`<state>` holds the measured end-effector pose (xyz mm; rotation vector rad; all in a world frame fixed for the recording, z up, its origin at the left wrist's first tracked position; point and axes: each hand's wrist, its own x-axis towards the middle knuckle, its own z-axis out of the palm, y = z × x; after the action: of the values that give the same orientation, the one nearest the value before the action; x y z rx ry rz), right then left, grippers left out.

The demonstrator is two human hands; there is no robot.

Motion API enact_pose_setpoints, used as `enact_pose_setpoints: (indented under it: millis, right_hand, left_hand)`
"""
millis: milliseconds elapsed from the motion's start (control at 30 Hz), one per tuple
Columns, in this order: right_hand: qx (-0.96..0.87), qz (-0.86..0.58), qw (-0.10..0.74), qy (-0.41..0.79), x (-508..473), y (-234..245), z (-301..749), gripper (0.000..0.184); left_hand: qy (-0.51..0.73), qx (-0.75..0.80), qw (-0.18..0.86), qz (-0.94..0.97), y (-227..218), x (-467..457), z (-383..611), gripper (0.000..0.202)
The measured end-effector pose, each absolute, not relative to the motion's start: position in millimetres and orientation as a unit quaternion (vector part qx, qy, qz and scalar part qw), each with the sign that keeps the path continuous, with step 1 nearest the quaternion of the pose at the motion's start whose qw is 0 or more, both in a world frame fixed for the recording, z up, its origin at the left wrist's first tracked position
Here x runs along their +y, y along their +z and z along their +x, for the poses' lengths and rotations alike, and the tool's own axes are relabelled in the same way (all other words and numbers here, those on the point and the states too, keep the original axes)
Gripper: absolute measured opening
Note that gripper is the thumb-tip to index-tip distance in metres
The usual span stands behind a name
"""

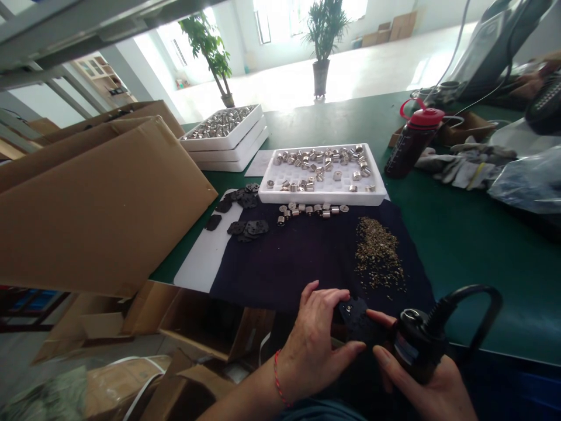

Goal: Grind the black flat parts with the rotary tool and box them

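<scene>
left hand (313, 345) at the near edge of the dark cloth (284, 263), fingers clamped around a black plate (357, 324) with a small metal piece on its top face. right hand (432, 392) wrapped tight around a black electric screwdriver (416, 342), and its cable (477, 298) loops up and off to the right. one right finger reaches across and touches the plate. tool tip is hidden, so can't tell if it's seated. just far of the hands there's a loose pile of small screws (379, 260) on the cloth. farther on, a row of metal cylinders (311, 209) lies along the near wall of a white tray (322, 199), with more of the same inside it. left of the row, spare black plates (245, 227) lie scattered over the cloth and a white sheet (201, 257). far left is a stack of white trays (232, 153), the top one full of metal parts. big cardboard box (100, 199) on the left. right side of the green table (460, 245): red-capped bottle (412, 143), gloves (464, 166).
</scene>
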<state>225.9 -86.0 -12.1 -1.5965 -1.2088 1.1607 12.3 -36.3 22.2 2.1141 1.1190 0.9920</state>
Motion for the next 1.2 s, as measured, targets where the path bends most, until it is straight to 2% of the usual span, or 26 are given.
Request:
enact_pose_setpoints:
  millis: [333,933,1200]
  right_hand:
    - [-0.471,-0.630,0.402,0.470,-89.1,-16.4,225.6,0.063]
    - [-0.476,-0.629,0.411,0.457,-85.1,-7.7,221.7,0.062]
    - [-0.401,-0.662,0.431,0.465,-91.2,17.2,203.1,0.061]
  left_hand:
    - [0.367,0.407,0.281,0.788,23.5,-32.5,11.5,0.092]
    - [0.372,0.421,0.289,0.775,21.3,-34.8,11.2,0.091]
    - [0.368,0.401,0.314,0.778,21.1,-34.7,7.6,0.090]
